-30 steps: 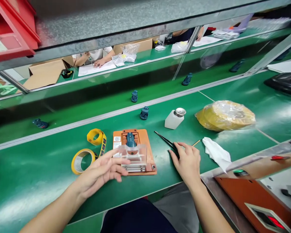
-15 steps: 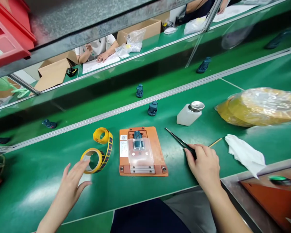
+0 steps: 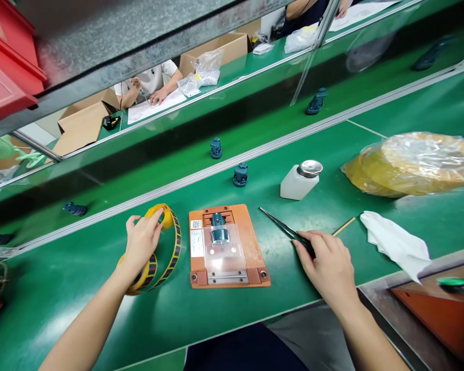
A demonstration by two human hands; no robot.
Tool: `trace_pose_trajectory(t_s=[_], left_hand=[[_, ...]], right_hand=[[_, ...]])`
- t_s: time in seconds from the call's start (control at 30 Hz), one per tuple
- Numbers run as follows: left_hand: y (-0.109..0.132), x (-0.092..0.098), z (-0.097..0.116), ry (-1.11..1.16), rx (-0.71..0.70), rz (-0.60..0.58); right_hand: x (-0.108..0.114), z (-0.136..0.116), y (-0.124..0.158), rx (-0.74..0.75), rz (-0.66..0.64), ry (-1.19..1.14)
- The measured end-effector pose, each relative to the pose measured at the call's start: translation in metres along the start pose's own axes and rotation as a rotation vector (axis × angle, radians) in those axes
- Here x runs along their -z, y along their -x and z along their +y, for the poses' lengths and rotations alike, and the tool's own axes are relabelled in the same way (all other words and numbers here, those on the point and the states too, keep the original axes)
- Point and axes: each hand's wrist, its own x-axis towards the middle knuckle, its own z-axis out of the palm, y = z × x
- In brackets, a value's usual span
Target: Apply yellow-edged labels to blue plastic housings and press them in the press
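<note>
My left hand (image 3: 142,239) reaches over the yellow tape roll (image 3: 166,257) and pinches its loose curled end with thumb and fingers. My right hand (image 3: 328,265) rests on the green table (image 3: 81,299), closed round the handle of black tweezers (image 3: 280,229) whose tip points up and left. Between the hands lies an orange jig plate (image 3: 251,247). A small blue part (image 3: 218,226) sits in it under a clear plastic cover (image 3: 222,252).
A white bottle with a metal cap (image 3: 300,180), a wooden stick (image 3: 344,226), a white cloth (image 3: 396,242) and a bag of yellow tape rolls (image 3: 413,162) lie to the right. Blue parts (image 3: 240,174) ride the conveyor (image 3: 178,154) behind. A person writes at the far bench (image 3: 150,85).
My left hand left the clear cover, which now lies flat on the jig, swung left and took hold of the tape's end. The right hand stayed on the tweezers.
</note>
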Motion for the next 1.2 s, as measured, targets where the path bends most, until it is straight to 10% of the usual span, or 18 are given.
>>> trace_pose_trajectory(t_s=[0.43, 0.6, 0.77, 1.2], left_hand=[[-0.092, -0.009, 0.007, 0.376, 0.279, -0.137], [-0.068, 0.004, 0.008, 0.846, 0.391, -0.083], [-0.034, 0.009, 0.020, 1.114, 0.471, 0.009], [-0.002, 0.014, 0.027, 1.227, 0.605, 0.125]], right_hand=[[-0.001, 0.004, -0.001, -0.202, -0.072, -0.158], [0.014, -0.014, -0.020, -0.629, -0.047, -0.929], [0.025, -0.062, -0.062, -0.720, -0.199, -1.642], [0.009, -0.205, -0.150, -0.321, -0.565, -1.691]])
